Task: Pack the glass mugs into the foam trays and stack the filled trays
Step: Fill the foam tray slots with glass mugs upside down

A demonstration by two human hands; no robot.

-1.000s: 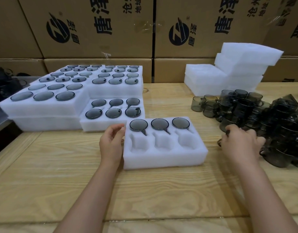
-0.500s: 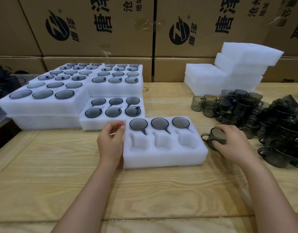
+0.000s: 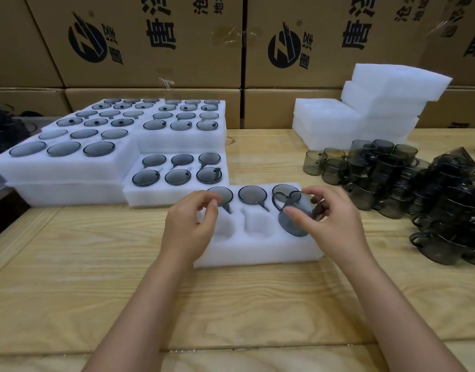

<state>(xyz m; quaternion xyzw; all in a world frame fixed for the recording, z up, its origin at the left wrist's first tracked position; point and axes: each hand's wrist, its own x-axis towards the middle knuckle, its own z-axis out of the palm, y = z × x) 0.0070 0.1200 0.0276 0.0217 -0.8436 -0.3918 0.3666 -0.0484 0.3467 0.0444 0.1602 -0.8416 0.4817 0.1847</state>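
A white foam tray [image 3: 258,248] lies in front of me, with three smoky glass mugs [image 3: 252,195] seated in its back row and the front pockets empty. My right hand [image 3: 335,224] grips another smoky mug [image 3: 295,216], tilted, just above the front right pocket. My left hand [image 3: 189,226] rests at the tray's left end, fingers loosely curled and holding nothing. Loose mugs [image 3: 386,178] are heaped on the table at the right.
Filled foam trays [image 3: 67,167] are stacked at the left and back left, with one more filled tray [image 3: 177,194] just behind the working tray. Empty foam trays [image 3: 376,103] are piled at the back right. Cardboard boxes [image 3: 156,41] wall off the back of the wooden table [image 3: 97,277].
My right hand took a mug from the heap at the right and carried it left over the tray's front right pocket. My left hand stayed at the tray's left end.
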